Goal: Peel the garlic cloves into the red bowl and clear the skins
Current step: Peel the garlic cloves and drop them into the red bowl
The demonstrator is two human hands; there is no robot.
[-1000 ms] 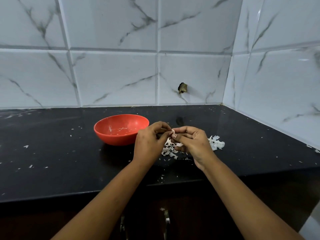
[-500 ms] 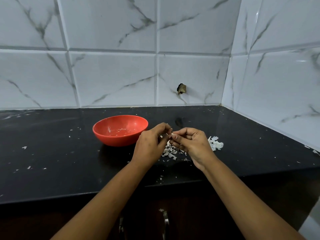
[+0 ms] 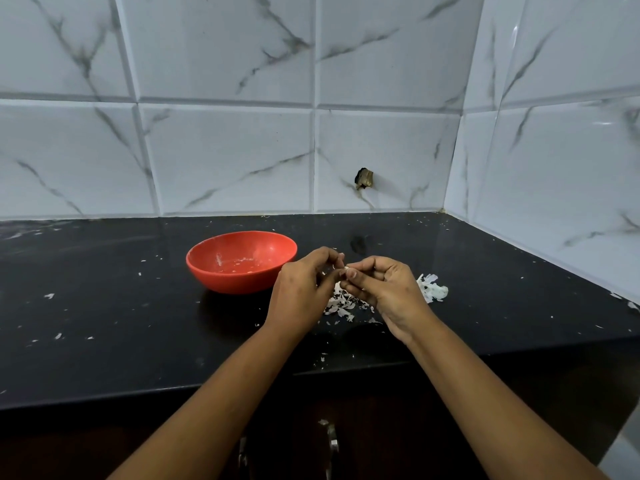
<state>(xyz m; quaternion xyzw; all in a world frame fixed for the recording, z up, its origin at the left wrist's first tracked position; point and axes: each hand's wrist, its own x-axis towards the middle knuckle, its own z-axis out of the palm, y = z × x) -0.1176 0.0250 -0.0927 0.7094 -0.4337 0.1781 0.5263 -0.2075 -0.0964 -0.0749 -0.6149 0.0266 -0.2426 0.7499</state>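
Observation:
A red bowl [image 3: 239,271] stands on the black counter [image 3: 104,323], left of my hands, with a few pale bits at its bottom. My left hand [image 3: 301,289] and my right hand [image 3: 384,289] meet just right of the bowl, fingertips together. Between them they pinch a small white garlic clove [image 3: 344,269], mostly hidden by the fingers. Below the hands lies a pile of white garlic skins [image 3: 341,304]. A second clump of skins [image 3: 433,289] lies right of my right hand.
White flecks of skin are scattered over the counter. Marble-look tiled walls close the back and the right side, with a small dark hole [image 3: 363,178] in the back wall. Cabinet handles [image 3: 332,441] show below the counter's front edge.
Both hands stay together on the clove, and the fingers have shifted slightly. The bowl and skin piles have not moved.

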